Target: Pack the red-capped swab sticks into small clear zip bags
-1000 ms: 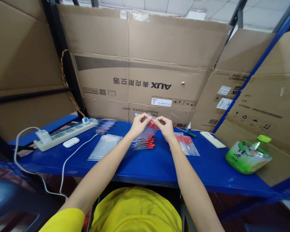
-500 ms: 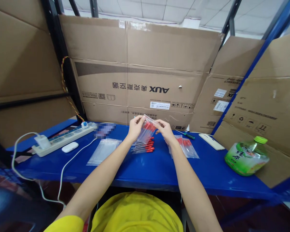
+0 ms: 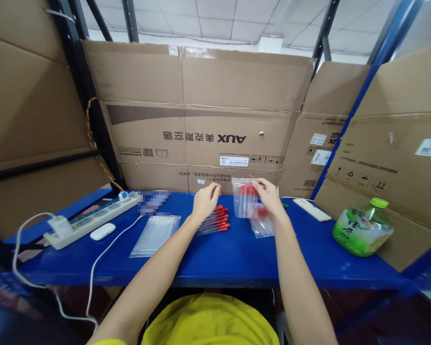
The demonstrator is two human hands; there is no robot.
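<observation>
My right hand is closed on the upper right edge of a clear zip bag. Several slim clear sticks with red ends, pen-like, stand inside this bag. My left hand holds nothing; its fingers are loosely curled, with thumb and forefinger slightly apart. Just below it lies a row of loose red-ended sticks, partly hidden by the hand. Under the held bag rest filled zip bags, partly covered by my right hand and forearm. Left of my left forearm is a stack of flat zip bags.
A power strip, a white oval case and a white cable occupy the left. On the right are a pale flat device and a green bottle. Cardboard walls the back of the blue table.
My left hand has let go of the zip bag. My right hand has carried it rightward, over the filled bags. The view has tilted slightly upward.
</observation>
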